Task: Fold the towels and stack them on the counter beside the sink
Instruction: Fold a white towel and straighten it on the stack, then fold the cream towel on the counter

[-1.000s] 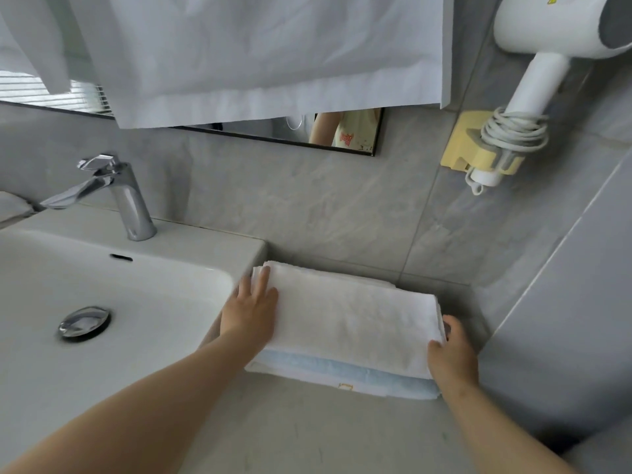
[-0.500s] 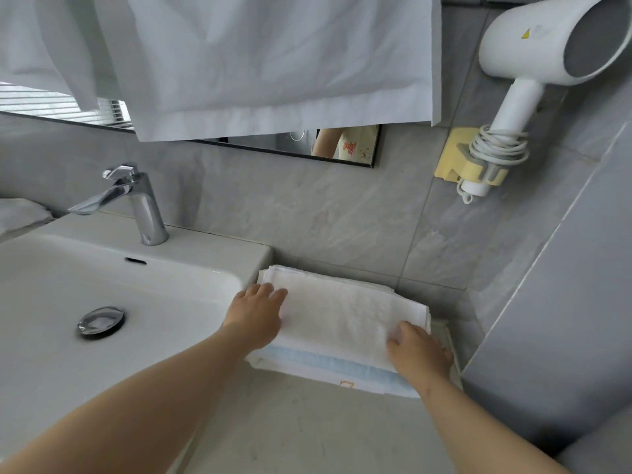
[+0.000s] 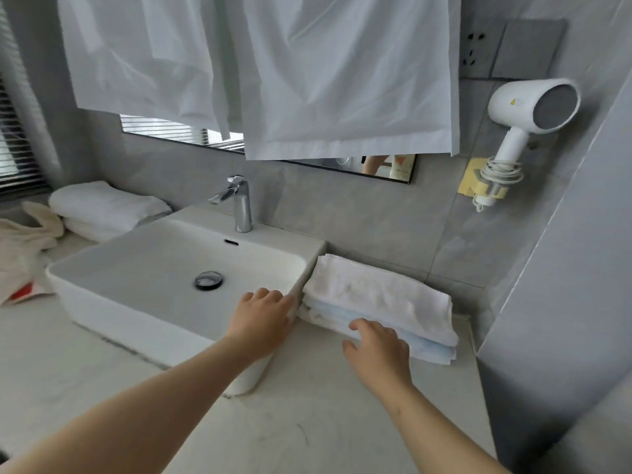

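Well, the stacking step is looking all but done on this side: the stack of folded towels (image 3: 379,295) is sitting at the back right corner of the counter (image 3: 307,405), tucked just beside the right wall of the sink (image 3: 136,302). The left hand (image 3: 263,316) is hovering over the sink's front right corner, fingers loosely bent and holding nothing. The right hand (image 3: 378,347) is lying low at the stack's front edge, fingers relaxed and gripping nothing (whether the tips are actually touching the cloth I cannot tell).

The white towel (image 3: 376,289) on top is lying fairly flat, a little rumpled, and a light blue towel (image 3: 427,347) is peeking out beneath it and jutting forward, so the edges are not lining up. To my eye the next move is calling for a light nudge to square those layers. After that comes a reach for the crumpled cream towel (image 3: 20,241) waiting at the counter's far left end, beside another folded white pile (image 3: 102,206).
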A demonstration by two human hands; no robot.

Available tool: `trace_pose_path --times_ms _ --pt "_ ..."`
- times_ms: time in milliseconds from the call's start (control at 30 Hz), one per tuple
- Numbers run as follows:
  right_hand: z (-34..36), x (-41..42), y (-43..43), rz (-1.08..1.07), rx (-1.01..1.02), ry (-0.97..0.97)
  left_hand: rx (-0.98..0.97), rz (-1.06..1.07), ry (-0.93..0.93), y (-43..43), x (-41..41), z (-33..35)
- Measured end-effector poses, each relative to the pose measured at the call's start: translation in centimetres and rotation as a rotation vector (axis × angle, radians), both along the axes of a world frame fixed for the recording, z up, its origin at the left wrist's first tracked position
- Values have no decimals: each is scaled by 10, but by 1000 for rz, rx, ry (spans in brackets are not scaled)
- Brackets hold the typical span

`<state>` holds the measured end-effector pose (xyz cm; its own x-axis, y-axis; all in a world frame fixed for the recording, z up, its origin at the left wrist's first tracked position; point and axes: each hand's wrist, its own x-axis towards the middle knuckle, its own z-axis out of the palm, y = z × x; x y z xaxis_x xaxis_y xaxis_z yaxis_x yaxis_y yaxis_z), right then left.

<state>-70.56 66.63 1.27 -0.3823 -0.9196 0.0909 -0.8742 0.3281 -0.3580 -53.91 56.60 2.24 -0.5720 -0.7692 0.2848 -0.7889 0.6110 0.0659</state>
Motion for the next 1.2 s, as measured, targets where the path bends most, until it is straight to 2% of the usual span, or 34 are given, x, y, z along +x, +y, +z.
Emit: trace_pose_path --times_ms 67,233,400,667,900,1200 --pt "-5 29 8 79 6 -22 54 60 -43 20 31 -9" --pt "-8 99 17 236 7 -58 138 239 84 48 110 -23" --pt "-8 170 10 356 22 -38 191 328 92 56 192 -34" --pt "-21 344 -46 575 71 -76 232 499 11 45 366 -41" --pt "-39 471 -88 660 169 -79 231 605 1 31 484 -61" --pt "-61 525 -151 666 246 -83 258 695 34 -18 550 -71"
